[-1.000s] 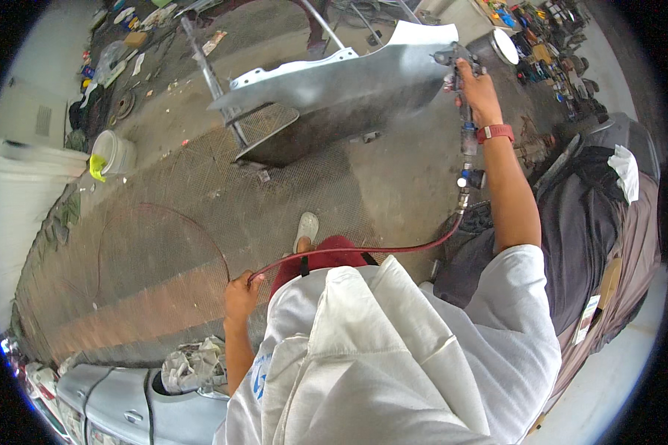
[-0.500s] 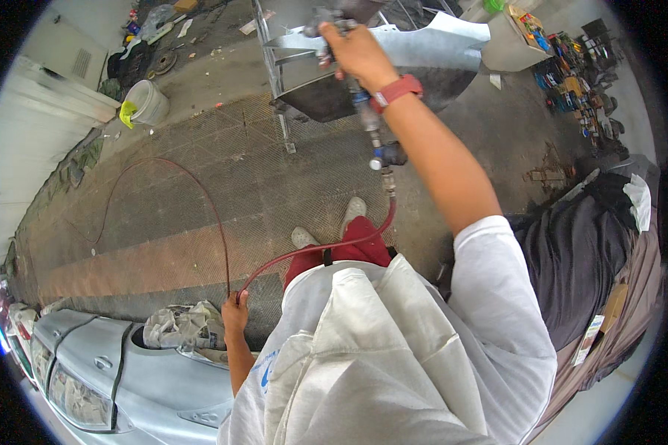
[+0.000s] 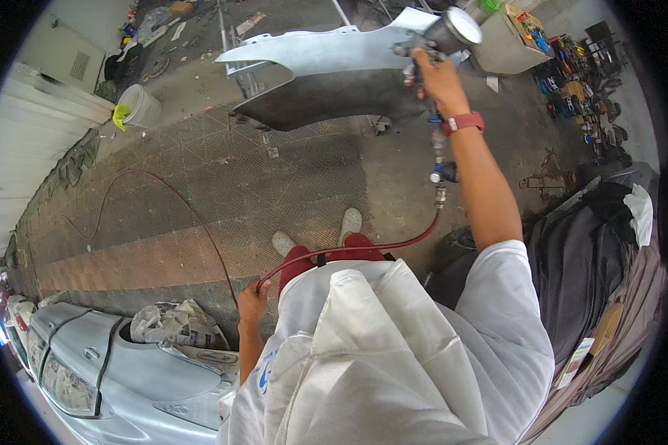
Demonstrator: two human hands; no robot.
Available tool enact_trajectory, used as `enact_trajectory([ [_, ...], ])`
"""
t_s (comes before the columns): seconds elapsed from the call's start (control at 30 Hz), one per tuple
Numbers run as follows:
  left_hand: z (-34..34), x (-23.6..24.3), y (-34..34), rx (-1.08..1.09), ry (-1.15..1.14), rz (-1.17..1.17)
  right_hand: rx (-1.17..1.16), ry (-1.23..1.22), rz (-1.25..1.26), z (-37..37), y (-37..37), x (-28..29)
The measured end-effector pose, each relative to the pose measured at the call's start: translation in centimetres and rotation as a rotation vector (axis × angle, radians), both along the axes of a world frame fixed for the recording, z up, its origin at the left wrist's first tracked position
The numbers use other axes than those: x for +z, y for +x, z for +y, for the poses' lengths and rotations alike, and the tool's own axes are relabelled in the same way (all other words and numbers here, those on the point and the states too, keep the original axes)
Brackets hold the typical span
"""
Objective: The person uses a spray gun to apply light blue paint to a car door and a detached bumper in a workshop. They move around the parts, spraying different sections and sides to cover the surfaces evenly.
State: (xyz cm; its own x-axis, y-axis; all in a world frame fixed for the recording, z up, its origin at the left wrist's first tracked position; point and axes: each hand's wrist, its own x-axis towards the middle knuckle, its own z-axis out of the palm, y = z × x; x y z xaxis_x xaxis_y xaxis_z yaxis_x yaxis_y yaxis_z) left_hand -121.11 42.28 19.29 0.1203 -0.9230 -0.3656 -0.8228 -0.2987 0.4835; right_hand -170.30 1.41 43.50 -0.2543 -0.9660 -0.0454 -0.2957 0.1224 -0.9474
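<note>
My right hand (image 3: 439, 80) is wrapped round a paint spray gun (image 3: 417, 50) with a dark cup and a pale round lid (image 3: 464, 27) on top. The gun is over the right part of a silver car fender (image 3: 334, 53), whose lower half is dark; whether it touches the panel I cannot tell. Below the grip hang metal fittings and a small regulator (image 3: 444, 173), joined to a red air hose (image 3: 393, 245). Down by my left hip, my left hand (image 3: 252, 302) is closed on the same hose, which loops away across the floor to the left.
A silver car body (image 3: 156, 371) with paper-masked openings stands at the lower left. Dark cloth (image 3: 571, 245) drapes over something on the right. A white bucket (image 3: 142, 107) is at the far left, a metal stand (image 3: 246, 81) behind the fender, and cluttered tools (image 3: 586, 89) at upper right.
My right hand has swept the spray gun rightward along the fender, from its middle toward its right end. The left hand has shifted slightly right, still on the hose.
</note>
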Motion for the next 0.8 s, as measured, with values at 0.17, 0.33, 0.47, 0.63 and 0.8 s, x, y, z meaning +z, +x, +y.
enact_trajectory([
  [0.17,-3.8,0.6,-8.8,-0.081,0.013,0.141,-0.187,0.053,0.095,0.2,-12.3,-0.1],
  [0.33,-5.9,2.9,-14.6,-0.098,0.073,0.097,-0.283,0.137,0.137,-1.4,-22.5,-2.6],
  [0.47,-6.1,4.5,-16.1,-0.072,0.041,0.082,-0.355,0.027,0.114,-2.3,-27.6,-5.3],
  [0.63,-4.8,3.1,-14.6,-0.018,0.119,0.088,-0.484,0.194,0.330,-2.0,-28.1,-8.2],
  [0.8,-0.8,-1.4,-9.9,0.174,0.121,0.172,-0.325,0.087,0.071,1.4,-16.7,-8.2],
])
